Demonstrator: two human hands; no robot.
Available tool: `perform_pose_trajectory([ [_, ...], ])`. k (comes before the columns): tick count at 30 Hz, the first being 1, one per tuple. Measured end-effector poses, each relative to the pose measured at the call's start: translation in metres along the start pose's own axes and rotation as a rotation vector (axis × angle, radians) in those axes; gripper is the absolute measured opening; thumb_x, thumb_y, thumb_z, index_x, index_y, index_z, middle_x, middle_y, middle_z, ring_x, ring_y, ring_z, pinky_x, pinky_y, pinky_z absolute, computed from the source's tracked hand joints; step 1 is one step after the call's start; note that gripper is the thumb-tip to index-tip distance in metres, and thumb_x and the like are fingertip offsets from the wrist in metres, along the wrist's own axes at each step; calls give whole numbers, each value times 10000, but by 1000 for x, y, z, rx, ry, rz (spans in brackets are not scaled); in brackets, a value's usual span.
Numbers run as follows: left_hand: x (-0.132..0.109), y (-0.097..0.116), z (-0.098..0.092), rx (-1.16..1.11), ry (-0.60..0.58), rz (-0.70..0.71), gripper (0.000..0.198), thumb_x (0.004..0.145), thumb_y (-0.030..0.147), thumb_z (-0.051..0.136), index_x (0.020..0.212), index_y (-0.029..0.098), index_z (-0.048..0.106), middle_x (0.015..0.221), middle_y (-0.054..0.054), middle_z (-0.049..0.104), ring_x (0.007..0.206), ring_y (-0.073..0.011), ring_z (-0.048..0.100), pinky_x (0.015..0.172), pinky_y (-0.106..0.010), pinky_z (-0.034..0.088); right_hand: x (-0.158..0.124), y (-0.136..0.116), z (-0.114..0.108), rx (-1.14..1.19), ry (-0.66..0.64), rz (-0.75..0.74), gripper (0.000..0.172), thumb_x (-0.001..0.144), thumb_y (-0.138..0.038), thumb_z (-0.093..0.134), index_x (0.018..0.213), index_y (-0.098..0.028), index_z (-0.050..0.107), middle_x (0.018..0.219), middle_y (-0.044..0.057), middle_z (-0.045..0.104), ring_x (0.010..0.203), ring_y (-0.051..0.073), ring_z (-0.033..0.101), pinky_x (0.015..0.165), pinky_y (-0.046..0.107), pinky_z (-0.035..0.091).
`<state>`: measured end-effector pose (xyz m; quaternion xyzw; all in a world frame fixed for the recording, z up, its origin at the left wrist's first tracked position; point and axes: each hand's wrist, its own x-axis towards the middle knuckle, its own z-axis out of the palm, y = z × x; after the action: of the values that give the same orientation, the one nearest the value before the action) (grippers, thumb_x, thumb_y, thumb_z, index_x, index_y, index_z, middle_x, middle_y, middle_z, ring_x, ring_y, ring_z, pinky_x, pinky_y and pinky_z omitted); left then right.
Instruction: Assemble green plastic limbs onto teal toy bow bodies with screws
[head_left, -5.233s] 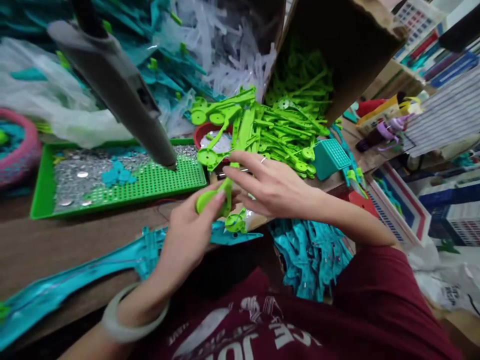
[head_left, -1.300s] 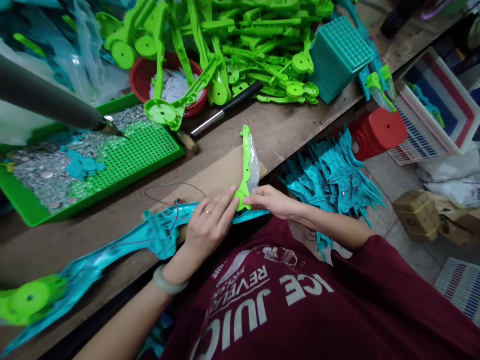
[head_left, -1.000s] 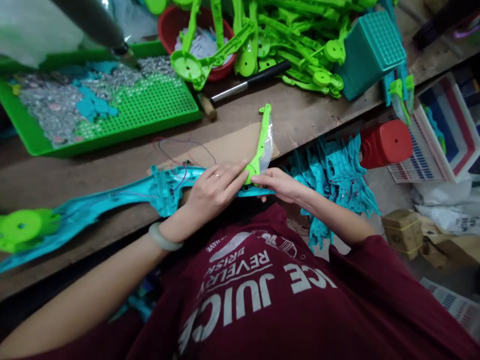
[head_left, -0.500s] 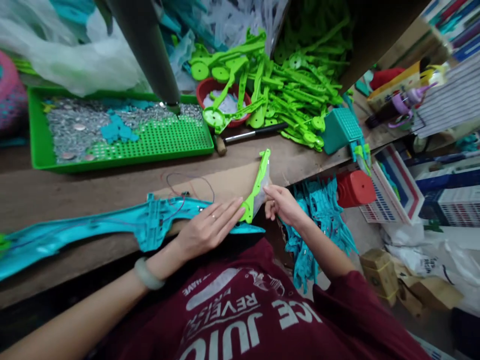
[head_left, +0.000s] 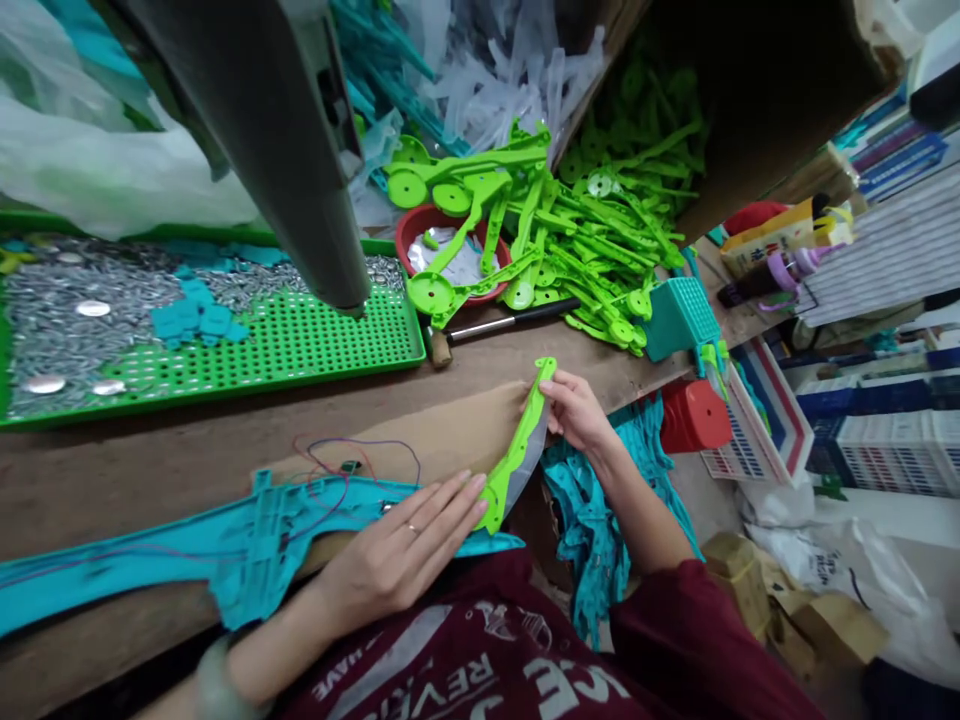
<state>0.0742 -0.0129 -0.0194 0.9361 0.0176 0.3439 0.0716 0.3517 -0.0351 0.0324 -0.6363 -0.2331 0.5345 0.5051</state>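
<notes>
My left hand (head_left: 416, 545) lies flat with fingers stretched over the end of a long turquoise plastic shell (head_left: 322, 510), its fingertips against the lower end of a bright green plastic part (head_left: 517, 447). The upper end of that green part is pinched between the thumb and fingers of my right hand (head_left: 576, 412). Along the part's right side runs a translucent clear plastic piece (head_left: 531, 458). Thin red and blue wires (head_left: 375, 443) loop out of the turquoise shell. A brown cardboard sheet (head_left: 442, 430) lies beneath the parts.
A green perforated tray (head_left: 330, 335) of screws stands at the left behind a dark post (head_left: 277, 150). Green parts (head_left: 592, 260) pile up around a red bowl (head_left: 405, 240). A screwdriver (head_left: 517, 318) lies in front. Turquoise parts (head_left: 592, 520) hang below the table edge, beside a red container (head_left: 694, 415).
My right hand has moved from lower on the clear piece to the green part's upper end. My left hand stays at the lower end. The whole view has shifted.
</notes>
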Motion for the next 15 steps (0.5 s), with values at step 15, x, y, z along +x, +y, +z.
perform_pose_trajectory([
  [15, 23, -10, -6, -36, -155, -74, 425, 1006, 316, 567, 1334, 47, 585, 1426, -195, 603, 1300, -300, 591, 1053, -437, 510, 25, -14, -2, -226, 134, -116, 456, 749, -633, 611, 656, -187, 592, 419, -9, 556, 268, 67, 306, 273, 210, 189],
])
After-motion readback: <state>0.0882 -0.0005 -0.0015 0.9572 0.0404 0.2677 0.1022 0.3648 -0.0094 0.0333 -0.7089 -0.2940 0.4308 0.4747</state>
